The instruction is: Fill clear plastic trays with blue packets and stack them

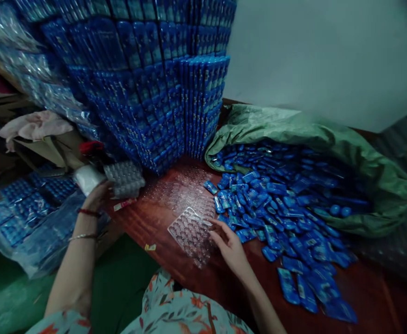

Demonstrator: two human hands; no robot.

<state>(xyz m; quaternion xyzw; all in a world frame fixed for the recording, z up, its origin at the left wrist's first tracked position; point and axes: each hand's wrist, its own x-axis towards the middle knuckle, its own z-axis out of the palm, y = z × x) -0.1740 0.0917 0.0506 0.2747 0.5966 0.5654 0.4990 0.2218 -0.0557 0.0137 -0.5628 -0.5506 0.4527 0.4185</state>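
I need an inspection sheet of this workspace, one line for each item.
Surface: reddish wooden table, partly covered.
Job's things: clear blister tray under the right hand; stack of clear trays by the left hand; loose blue packets.
Clutter: green sack spilling packets; paper scraps.
Hands: right hand open on the tray; left hand at the tray stack, grip unclear.
Cables: nothing seen.
Surroundings: wall of stacked blue packs; bagged packs at left.
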